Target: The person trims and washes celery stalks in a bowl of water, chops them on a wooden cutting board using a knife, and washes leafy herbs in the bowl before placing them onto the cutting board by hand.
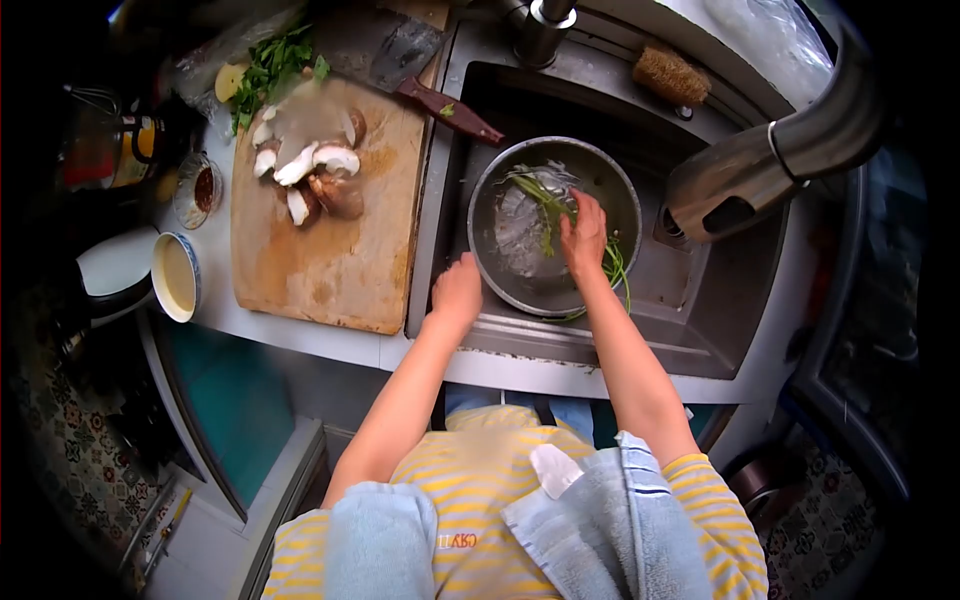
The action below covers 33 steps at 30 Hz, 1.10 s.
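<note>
A round metal bowl (483, 262) with water in it stands in the sink (640, 300). My right hand (585, 240) reaches over its right side, fingers closed around a bunch of thin green herbs (548, 212). Long stems (615, 262) of the herbs trail over the bowl's rim beneath my wrist. My left hand (459, 291) is closed at the bowl's left rim and appears to grip it; its fingertips are partly hidden.
Left of the sink, a wooden cutting board (370, 270) bears cut mushrooms (320, 165). A cleaver with a dark red handle (450, 108) lies at the board's back corner. Leafy greens (275, 65) lie behind. The faucet (745, 180) overhangs the sink's right side.
</note>
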### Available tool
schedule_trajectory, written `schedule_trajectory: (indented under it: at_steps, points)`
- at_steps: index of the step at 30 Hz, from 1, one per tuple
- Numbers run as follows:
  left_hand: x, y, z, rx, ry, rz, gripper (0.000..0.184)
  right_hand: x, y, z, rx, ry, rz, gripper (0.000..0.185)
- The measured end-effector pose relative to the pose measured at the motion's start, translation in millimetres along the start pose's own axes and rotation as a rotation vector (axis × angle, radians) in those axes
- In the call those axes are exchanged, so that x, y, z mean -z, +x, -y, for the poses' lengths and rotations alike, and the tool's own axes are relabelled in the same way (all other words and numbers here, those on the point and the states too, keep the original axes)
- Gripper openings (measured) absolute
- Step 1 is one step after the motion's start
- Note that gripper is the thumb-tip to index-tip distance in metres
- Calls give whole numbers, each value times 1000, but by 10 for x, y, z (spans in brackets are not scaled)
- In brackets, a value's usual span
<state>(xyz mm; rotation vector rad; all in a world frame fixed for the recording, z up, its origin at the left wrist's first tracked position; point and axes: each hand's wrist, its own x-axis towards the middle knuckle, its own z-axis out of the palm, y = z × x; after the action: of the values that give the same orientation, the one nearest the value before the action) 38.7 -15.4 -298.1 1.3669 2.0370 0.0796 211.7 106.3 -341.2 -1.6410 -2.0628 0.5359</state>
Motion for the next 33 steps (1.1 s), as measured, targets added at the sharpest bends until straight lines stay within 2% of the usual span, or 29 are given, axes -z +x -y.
schedule_trajectory:
  at_steps: [1, 3, 4, 6, 7, 8, 9, 11, 12, 15, 18, 19, 20, 21, 23, 24, 25, 27, 29, 33]
  points:
    - [134, -60, -97, 10, -13, 57, 20, -29, 87, -17, -6, -32, -40, 36]
    - [389, -169, -278, 32, -31, 169, 21, -313, 57, -185, 56, -57, 284, 35]
    - [392, -195, -294, -22, -195, 141, 23, -393, 66, -182, 88, -69, 446, 35]
    - [367, -210, -325, -210, -457, 15, 32, -449, 165, -160, -259, -106, 555, 34]
    - [370, -183, -356, -140, -535, 115, 30, -437, 183, -127, -436, -127, 612, 34]
    - [320, -102, -389, 46, -817, 229, 29, -496, 81, -223, -468, -87, 421, 30]
    - [233, 15, -396, 237, -1094, 349, 28, -494, 13, -223, -386, -76, 507, 30]
    - [-52, 317, -284, 409, -1309, 381, 30, -470, -109, -224, -223, -62, 678, 28]
    - [-87, 432, -339, 528, -1354, 312, 32, -606, -188, -395, -407, 10, 537, 27]
    - [-495, 825, -296, 402, -980, 67, 34, -534, -151, -418, -684, 524, 730, 23]
    - [-407, 1059, -582, 577, -1455, 44, 28, -407, -158, -443, -626, 387, 704, 30]
    - [-469, 1145, -574, 498, -1402, 94, 25, -350, -108, -417, -600, 341, 691, 32]
    - [-583, 1237, -546, 422, -1350, 140, 21, -253, -93, -418, -404, 111, 605, 49]
    - [-711, 1302, -534, 355, -1301, 182, 19, -315, -84, -465, -353, 189, 533, 49]
    - [-812, 1316, -561, 225, -1009, 146, 20, -544, -188, -598, -264, 355, 398, 50]
    - [-807, 1291, -509, 169, -839, 135, 22, -472, -184, -435, -549, 610, 518, 43]
    - [-788, 1244, -448, 112, -668, 124, 23, -386, -174, -368, -605, 731, 585, 41]
    - [-834, 1203, -321, 124, -1254, 156, 28, -273, -114, -261, -704, 982, 711, 37]
    - [-468, 1047, -449, 232, -1413, 93, 31, -160, -47, -170, -714, 1108, 658, 33]
    - [-151, 948, -522, 196, -1562, 265, 31, 214, 105, 73, -682, 1101, 616, 27]
